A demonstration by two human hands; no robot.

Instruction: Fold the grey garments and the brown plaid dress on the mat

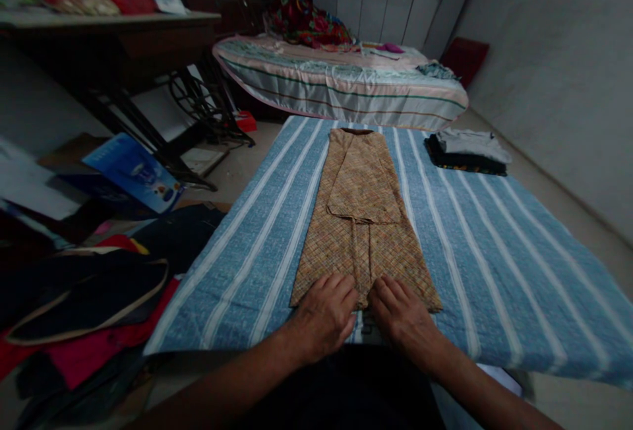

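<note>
A tan and brown patterned shirt (366,183) lies in a long folded strip on the striped table, its dark collar opening at the far end. One sleeve is folded across its upper part. At the near hem, my left hand (327,311) grips the cloth on the left, with its fingers curled over the edge. My right hand (399,311) does the same a little to the right, and a narrow gap separates the two. The fingertips are partly hidden against the fabric.
The table wears a blue and white striped cloth (242,239). A stack of folded clothes (467,151) sits at its far right. Beyond stands a bed (346,87); to the left are a sewing machine table (113,21), a blue box (133,173) and a heap of clothes (93,298).
</note>
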